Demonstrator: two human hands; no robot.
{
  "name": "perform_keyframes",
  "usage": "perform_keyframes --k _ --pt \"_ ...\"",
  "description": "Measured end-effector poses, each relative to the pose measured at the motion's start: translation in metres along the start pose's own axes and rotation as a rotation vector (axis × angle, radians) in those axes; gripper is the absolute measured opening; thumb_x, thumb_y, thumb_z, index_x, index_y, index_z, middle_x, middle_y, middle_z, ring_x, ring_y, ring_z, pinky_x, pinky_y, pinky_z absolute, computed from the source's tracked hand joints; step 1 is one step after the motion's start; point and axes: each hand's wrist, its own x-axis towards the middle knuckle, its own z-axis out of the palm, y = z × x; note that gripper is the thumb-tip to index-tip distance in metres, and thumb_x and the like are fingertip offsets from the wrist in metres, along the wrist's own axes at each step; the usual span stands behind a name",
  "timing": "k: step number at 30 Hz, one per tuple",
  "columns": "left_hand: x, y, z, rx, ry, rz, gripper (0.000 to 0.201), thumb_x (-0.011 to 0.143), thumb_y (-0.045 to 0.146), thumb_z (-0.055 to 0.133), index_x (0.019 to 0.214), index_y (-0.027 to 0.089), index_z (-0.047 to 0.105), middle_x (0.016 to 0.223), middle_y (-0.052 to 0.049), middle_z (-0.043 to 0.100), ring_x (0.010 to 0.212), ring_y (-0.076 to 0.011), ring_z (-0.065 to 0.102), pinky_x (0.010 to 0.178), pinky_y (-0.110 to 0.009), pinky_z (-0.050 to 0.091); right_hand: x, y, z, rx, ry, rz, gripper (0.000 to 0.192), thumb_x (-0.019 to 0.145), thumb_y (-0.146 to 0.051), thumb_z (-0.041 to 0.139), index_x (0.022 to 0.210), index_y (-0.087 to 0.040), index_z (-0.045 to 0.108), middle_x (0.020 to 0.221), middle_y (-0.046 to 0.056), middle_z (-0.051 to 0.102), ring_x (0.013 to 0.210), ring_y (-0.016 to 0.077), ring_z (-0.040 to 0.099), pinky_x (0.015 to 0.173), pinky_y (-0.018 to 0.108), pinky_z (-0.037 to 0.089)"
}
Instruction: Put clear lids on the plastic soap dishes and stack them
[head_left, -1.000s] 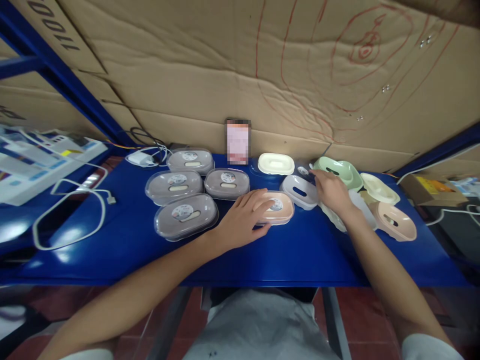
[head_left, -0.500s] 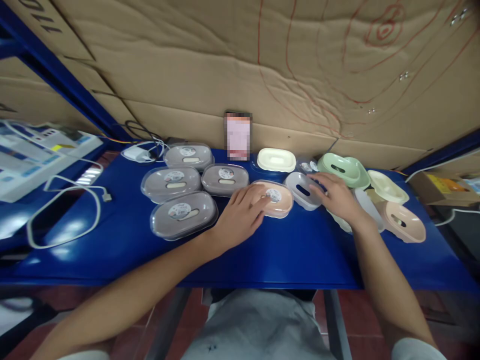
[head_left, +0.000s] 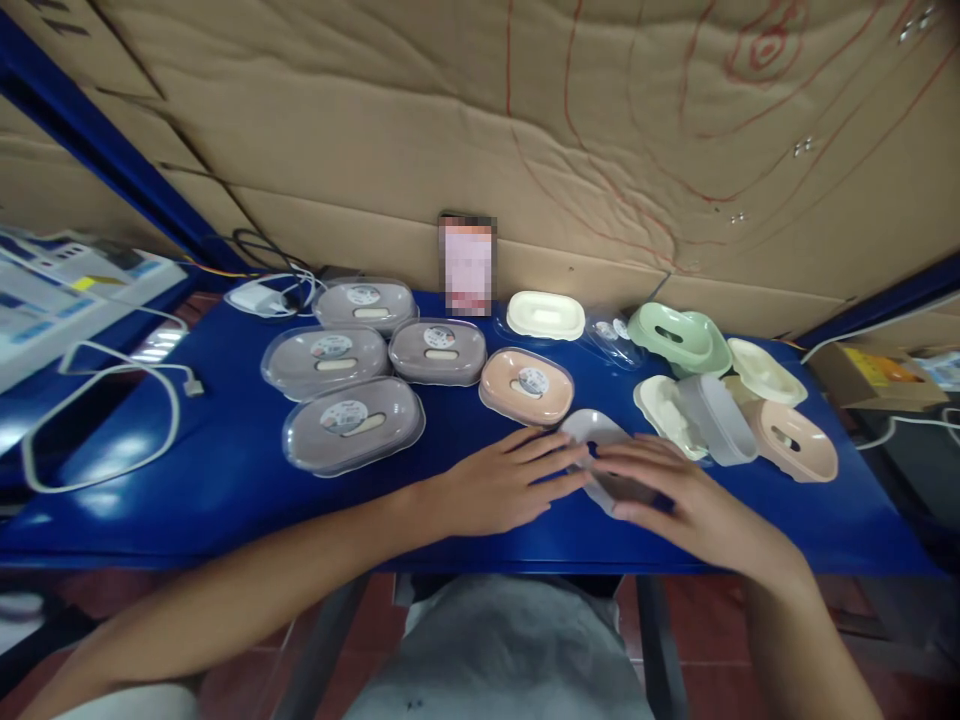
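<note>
A grey oval soap dish (head_left: 596, 427) with a dark slot is tilted near the front of the blue table. My right hand (head_left: 675, 490) grips its right side, thumb at the near edge and fingers across the top. At its left edge, the outstretched fingers of my left hand (head_left: 517, 480) touch it, slightly apart. Part of the dish is hidden beneath both hands. Just behind my left hand lies a peach soap dish (head_left: 517, 395) under a clear labelled cover.
Several covered grey soap dishes (head_left: 352, 425) lie left. Behind are a cream dish (head_left: 545, 315), clear covers (head_left: 611, 340) and a phone (head_left: 469, 265). To the right sit green dishes (head_left: 679, 340), a grey part (head_left: 720, 420) and a peach dish (head_left: 795, 440). A white cable (head_left: 176, 420) loops at far left.
The grey soap dish has come nearer the front edge and tilted, with my right hand on it. My left hand has left the covered peach dish and moved to the grey one.
</note>
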Motion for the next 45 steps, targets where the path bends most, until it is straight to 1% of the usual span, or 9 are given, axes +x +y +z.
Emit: perform_keyframes --k 5,8,12,16,19,25,30,37,45 --pt "0.000 -0.001 -0.001 -0.004 -0.003 0.073 0.025 0.107 0.029 0.067 0.131 0.022 0.068 0.116 -0.004 0.076 0.113 -0.0234 0.066 0.110 -0.041 0.043 0.081 0.047 -0.011 -0.071 0.333 0.059 0.038 0.113 -0.040 0.050 0.145 -0.027 0.065 0.147 0.009 0.070 0.139 0.0261 0.064 0.121 0.051 0.050" --pt "0.000 -0.005 -0.009 -0.002 -0.036 0.078 0.020 0.105 0.034 0.071 0.120 0.021 0.070 0.106 -0.002 0.074 0.101 -0.0215 0.066 0.099 -0.039 0.043 0.139 0.079 0.004 -0.209 0.340 0.053 0.046 0.111 -0.044 0.052 0.146 -0.016 0.064 0.153 0.017 0.065 0.142 0.0332 0.060 0.120 0.058 0.046" --pt "-0.005 -0.009 -0.015 0.044 -0.083 0.066 0.021 0.102 0.040 0.075 0.101 0.020 0.068 0.100 -0.002 0.071 0.094 -0.0206 0.064 0.090 -0.038 0.041 0.181 0.091 0.013 -0.239 0.317 0.046 0.036 0.110 -0.050 0.054 0.117 -0.023 0.077 0.120 0.011 0.081 0.117 0.0292 0.070 0.113 0.056 0.049" --pt "-0.011 -0.012 -0.017 0.097 -0.014 0.046 0.022 0.104 0.038 0.073 0.096 0.019 0.067 0.090 -0.001 0.069 0.085 -0.0195 0.062 0.085 -0.036 0.043 0.141 0.067 -0.001 -0.305 0.415 0.032 0.029 0.110 -0.047 0.055 0.116 -0.029 0.077 0.116 0.007 0.082 0.111 0.0273 0.072 0.107 0.051 0.051" --pt "-0.011 -0.011 -0.023 0.071 0.227 0.031 0.018 0.107 0.034 0.070 0.102 0.016 0.069 0.091 0.000 0.072 0.081 -0.0164 0.063 0.082 -0.034 0.046 0.068 0.041 -0.004 -0.364 0.505 0.058 0.023 0.108 -0.040 0.063 0.121 -0.026 0.075 0.117 0.006 0.081 0.112 0.0274 0.073 0.102 0.046 0.052" --pt "-0.007 -0.006 -0.030 0.092 0.436 -0.055 0.015 0.109 0.033 0.066 0.106 0.019 0.069 0.091 0.001 0.075 0.082 -0.0142 0.068 0.079 -0.030 0.051 -0.035 -0.011 0.043 -0.294 0.352 0.132 0.018 0.104 -0.028 0.068 0.121 -0.027 0.074 0.114 0.006 0.081 0.106 0.0280 0.076 0.090 0.044 0.055" --pt "-0.005 -0.008 -0.017 0.103 0.310 -0.043 0.020 0.111 0.032 0.061 0.101 0.018 0.070 0.087 -0.001 0.073 0.078 -0.0147 0.065 0.077 -0.032 0.049 -0.018 -0.049 0.084 -0.199 0.289 0.051 0.037 0.106 -0.020 0.063 0.141 -0.032 0.067 0.124 0.005 0.081 0.113 0.0274 0.076 0.097 0.048 0.055" --pt "-0.010 -0.011 -0.022 0.089 0.129 0.051 0.022 0.109 0.030 0.062 0.092 0.018 0.068 0.086 -0.002 0.069 0.079 -0.0172 0.061 0.079 -0.034 0.044 -0.015 -0.046 0.086 -0.205 0.570 -0.007 0.066 0.097 -0.019 0.076 0.157 -0.039 0.055 0.123 0.007 0.080 0.119 0.0325 0.076 0.099 0.053 0.060" --pt "-0.009 -0.014 -0.016 0.037 -0.123 0.062 0.031 0.097 0.048 0.078 0.108 0.020 0.069 0.102 -0.004 0.072 0.092 -0.0226 0.062 0.084 -0.039 0.042 -0.003 -0.035 0.090 -0.242 0.235 -0.047 0.055 0.105 -0.017 0.063 0.157 -0.032 0.055 0.151 0.006 0.069 0.145 0.0286 0.061 0.117 0.055 0.052"
